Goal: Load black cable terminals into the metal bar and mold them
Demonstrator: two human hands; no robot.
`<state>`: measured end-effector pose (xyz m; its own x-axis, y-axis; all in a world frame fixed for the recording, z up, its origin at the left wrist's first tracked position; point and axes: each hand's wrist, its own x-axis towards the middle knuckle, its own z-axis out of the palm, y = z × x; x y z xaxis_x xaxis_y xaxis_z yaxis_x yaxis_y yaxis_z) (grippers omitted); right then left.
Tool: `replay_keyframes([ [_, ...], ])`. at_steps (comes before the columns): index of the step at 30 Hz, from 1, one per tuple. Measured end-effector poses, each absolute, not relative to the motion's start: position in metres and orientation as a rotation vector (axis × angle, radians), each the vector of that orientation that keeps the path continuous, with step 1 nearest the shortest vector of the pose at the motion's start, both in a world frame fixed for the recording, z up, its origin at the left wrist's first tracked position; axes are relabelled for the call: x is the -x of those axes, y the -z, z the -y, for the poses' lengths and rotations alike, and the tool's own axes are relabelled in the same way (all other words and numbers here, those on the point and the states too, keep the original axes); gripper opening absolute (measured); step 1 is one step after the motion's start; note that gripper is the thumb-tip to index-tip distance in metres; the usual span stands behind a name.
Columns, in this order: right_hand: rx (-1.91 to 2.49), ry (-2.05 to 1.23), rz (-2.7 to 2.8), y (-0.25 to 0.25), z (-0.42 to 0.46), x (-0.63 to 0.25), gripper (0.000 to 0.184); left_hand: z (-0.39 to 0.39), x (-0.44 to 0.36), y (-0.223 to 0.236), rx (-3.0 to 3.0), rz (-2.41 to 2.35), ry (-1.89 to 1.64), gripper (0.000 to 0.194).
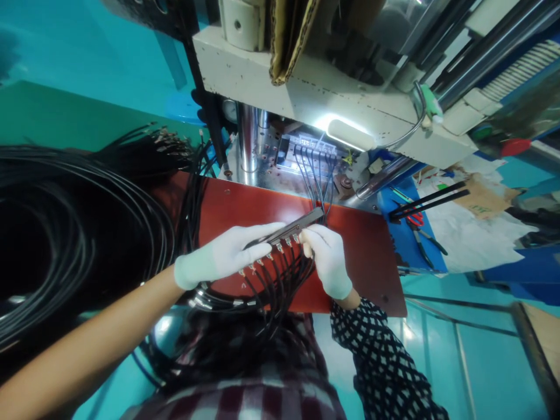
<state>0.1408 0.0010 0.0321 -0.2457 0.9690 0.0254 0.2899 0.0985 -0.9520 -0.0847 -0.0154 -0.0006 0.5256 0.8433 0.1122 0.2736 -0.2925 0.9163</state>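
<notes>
A long dark bar (294, 226) lies tilted across my white-gloved left hand (238, 251), which grips it between thumb and fingers. Along the bar's lower edge sits a row of several small metal connectors (280, 247), each on the end of a black cable (265, 274). My gloved right hand (326, 254) is closed at the bar's right end, its fingertips pinching a cable end beside the last connector. The fingers partly hide that end. Both hands are above a reddish-brown board (363, 245).
Behind the board, a press machine (297, 99) holds a lit metal mould (306, 154) with several cables running out of it. Coiled black cables (131, 181) fill the left. Pliers (420, 242) and white paper (472, 233) lie to the right, near two black rods (431, 201).
</notes>
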Motion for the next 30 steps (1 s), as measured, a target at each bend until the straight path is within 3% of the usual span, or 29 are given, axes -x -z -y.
replay_keyframes([
  [6,1.353,-1.067,1.831,-0.019,-0.001,-0.151,0.033,0.015,0.079,0.005,-1.855,-0.936,-0.800,0.053],
  [9,1.474,-0.747,1.977,-0.017,0.006,-0.155,0.021,0.018,0.078,0.007,-1.786,-0.968,-0.780,0.053],
  [15,1.446,-0.136,2.140,-0.014,0.013,-0.151,0.020,0.020,0.078,0.013,-1.770,-0.933,-0.784,0.054],
  [22,1.432,0.046,2.200,-0.010,0.010,-0.150,0.024,0.020,0.077,0.012,-1.773,-0.928,-0.783,0.054],
  [25,1.406,0.016,2.158,-0.012,0.014,-0.152,0.015,0.020,0.077,0.012,-1.767,-0.933,-0.796,0.053],
  [30,1.381,0.212,2.162,-0.021,0.025,-0.150,0.014,0.019,0.078,0.013,-1.740,-0.935,-0.827,0.053],
])
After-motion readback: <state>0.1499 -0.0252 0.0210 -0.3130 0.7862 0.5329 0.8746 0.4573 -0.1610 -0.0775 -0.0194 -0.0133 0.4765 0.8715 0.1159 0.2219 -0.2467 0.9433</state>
